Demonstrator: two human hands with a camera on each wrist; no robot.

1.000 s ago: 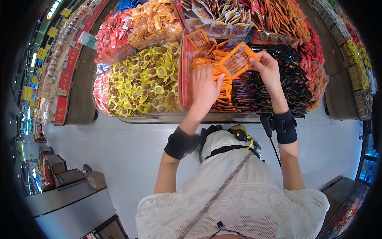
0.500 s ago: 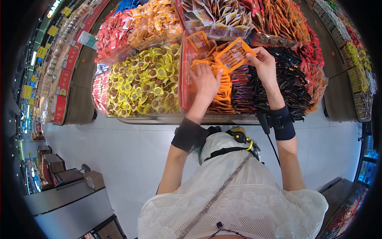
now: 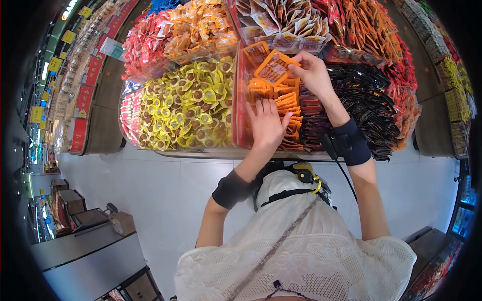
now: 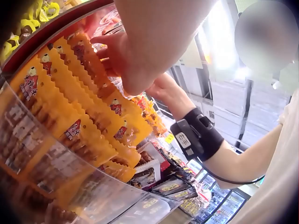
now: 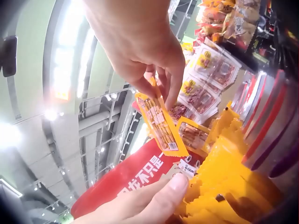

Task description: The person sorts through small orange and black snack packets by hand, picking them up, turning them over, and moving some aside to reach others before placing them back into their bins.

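Orange packet (image 3: 273,67) in my right hand (image 3: 314,70): glossy plastic film, clear window. Stacked orange packets (image 3: 283,105): same shiny film. Bin wall (image 4: 107,200): clear, smooth plastic, reflective. Yellow sweets (image 3: 186,105): glossy wrappers. My top (image 3: 301,251): white open-knit cloth, matt. Wristband (image 3: 232,189): black matt fabric.

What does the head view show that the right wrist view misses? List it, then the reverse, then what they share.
Head only: the yellow-wrapped sweets, the black packets and the floor. Right wrist only: ceiling lights and white lettering on a red sign. Both: the right hand pinching an orange packet, the left hand resting on the stacked orange packets.
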